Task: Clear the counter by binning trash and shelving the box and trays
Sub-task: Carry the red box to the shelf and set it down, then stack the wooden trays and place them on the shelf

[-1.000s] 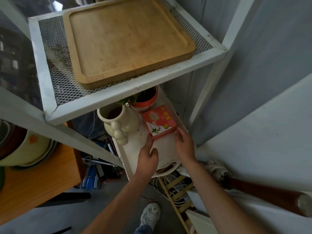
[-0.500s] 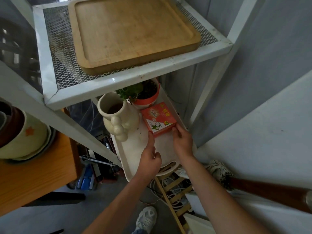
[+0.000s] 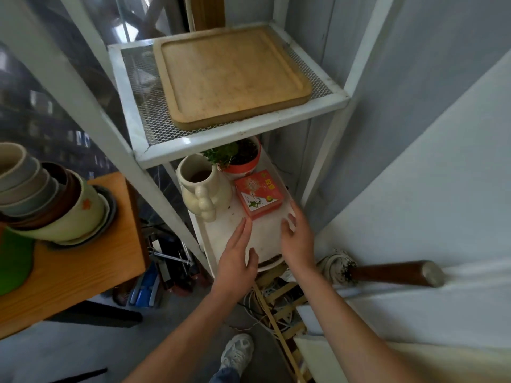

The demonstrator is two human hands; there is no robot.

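Observation:
An orange-red box (image 3: 259, 192) with a cartoon print lies on a white tray (image 3: 229, 225) on the lower shelf of a white metal rack. A wooden tray (image 3: 232, 76) lies on the mesh shelf above. My left hand (image 3: 238, 257) hovers over the white tray's front with straight fingers, its fingertips just short of the box's near corner. To the right, my right hand (image 3: 297, 239) is open over the tray's front right edge, fingers relaxed and apart from the box. Neither hand holds anything.
A cream jug (image 3: 203, 189) and a potted plant (image 3: 239, 158) stand behind the box. Stacked bowls (image 3: 49, 200) sit on a wooden table (image 3: 80, 261) at left. A mop handle (image 3: 392, 272) lies along the white ledge at right. Cables and wooden slats lie below the rack.
Both hands have let go of the box and drawn back toward me with fingers opened. The box stays on the white tray. The camera view has tilted up and back.

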